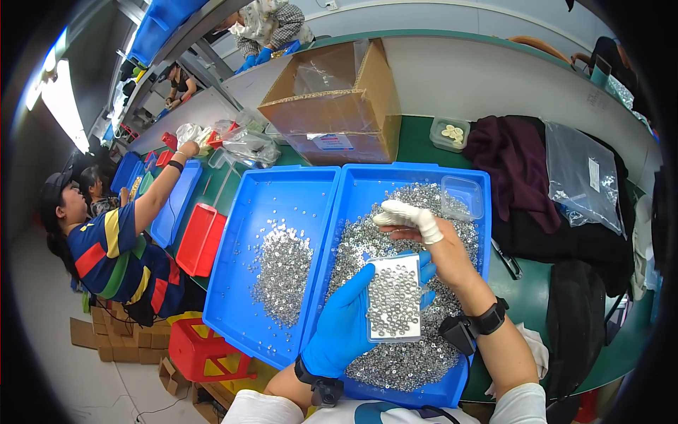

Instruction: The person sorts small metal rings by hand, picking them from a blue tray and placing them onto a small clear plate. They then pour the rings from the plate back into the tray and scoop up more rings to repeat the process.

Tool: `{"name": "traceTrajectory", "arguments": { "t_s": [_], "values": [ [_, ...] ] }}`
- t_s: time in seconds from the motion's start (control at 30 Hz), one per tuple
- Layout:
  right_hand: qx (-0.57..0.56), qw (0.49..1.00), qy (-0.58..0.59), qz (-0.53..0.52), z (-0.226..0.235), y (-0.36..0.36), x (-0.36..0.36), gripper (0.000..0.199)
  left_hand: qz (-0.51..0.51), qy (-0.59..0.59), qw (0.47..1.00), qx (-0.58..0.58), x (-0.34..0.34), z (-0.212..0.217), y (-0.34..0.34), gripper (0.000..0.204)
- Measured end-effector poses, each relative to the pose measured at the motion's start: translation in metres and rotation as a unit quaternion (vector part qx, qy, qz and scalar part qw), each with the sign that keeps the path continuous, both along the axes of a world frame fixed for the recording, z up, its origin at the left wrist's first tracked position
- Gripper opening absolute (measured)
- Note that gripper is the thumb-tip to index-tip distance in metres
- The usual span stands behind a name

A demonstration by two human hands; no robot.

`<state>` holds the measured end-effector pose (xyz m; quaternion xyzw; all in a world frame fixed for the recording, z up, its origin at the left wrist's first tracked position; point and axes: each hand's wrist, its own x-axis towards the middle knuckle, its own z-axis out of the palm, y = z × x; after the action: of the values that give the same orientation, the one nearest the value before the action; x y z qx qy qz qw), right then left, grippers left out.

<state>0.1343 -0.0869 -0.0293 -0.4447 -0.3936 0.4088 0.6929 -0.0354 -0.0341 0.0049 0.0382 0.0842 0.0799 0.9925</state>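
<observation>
My left hand (339, 321), in a blue glove, grips a small clear plastic box (372, 311) with a white bottom from beneath and the side. Many small metal rings (395, 297) lie spread in it. Just beyond the box, my right hand (417, 227) hovers over the right blue tray (344, 212). White coverings sheathe some of its fingers, which stretch out to the left, with nothing visible in them. Below both hands, a large heap of the same small metal parts (402, 367) fills much of that tray.
Left of it, another blue tray (272, 191) holds a smaller pile (282, 268). A clear container (462, 198) sits in the right tray's far corner. Beyond stand a cardboard box (339, 106) and a tub (449, 134). Dark cloth (519, 162) lies right; a co-worker (120, 247) sits left.
</observation>
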Motion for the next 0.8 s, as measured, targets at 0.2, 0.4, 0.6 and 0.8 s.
{"name": "traceTrajectory", "arguments": {
  "t_s": [0.2,0.4,0.6,0.8],
  "values": [
    [0.046,0.995,0.037,0.08,0.008,-0.005,-0.002,0.043,0.023,0.133,0.986,0.096,0.001,0.009,-0.002,0.057],
    [-0.011,0.995,0.025,0.1,0.011,-0.004,-0.004,0.038,0.025,0.015,0.998,-0.059,-0.005,-0.006,0.004,0.049],
    [-0.005,0.994,0.048,0.102,0.008,-0.003,-0.003,0.032,0.022,0.037,0.998,-0.047,-0.007,-0.007,0.005,0.048],
    [-0.008,0.994,0.039,0.099,0.01,-0.003,-0.004,0.034,0.024,0.031,0.997,-0.061,-0.007,-0.008,0.004,0.047]
  ]
}}
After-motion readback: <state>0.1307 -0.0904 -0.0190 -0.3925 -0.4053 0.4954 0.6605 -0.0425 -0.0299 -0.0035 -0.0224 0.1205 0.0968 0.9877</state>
